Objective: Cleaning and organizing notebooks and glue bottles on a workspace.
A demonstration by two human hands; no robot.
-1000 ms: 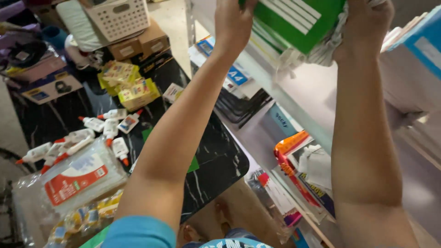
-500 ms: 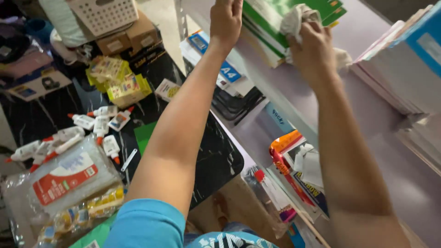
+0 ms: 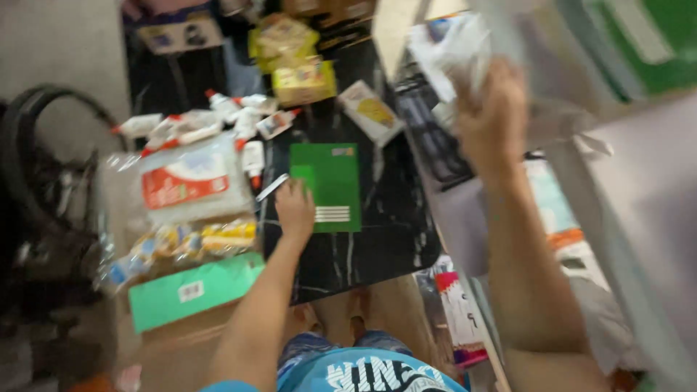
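On the black worktop (image 3: 377,247) lies a flat green notebook (image 3: 328,185) with white stripes. The left hand (image 3: 295,210) rests at its edge, fingers curled. The right hand (image 3: 490,120) clutches a crumpled white cloth (image 3: 454,47).

Clear bag with red-and-white label (image 3: 185,181) at centre left, flat teal box with small white sticker (image 3: 192,291) lower left, yellow packets (image 3: 303,81) top centre.

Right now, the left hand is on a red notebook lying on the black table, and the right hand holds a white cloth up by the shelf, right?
Not quite. In the head view the notebook under the left hand is green, not red. It lies on the black table, and the right hand holds a white cloth by the shelf.
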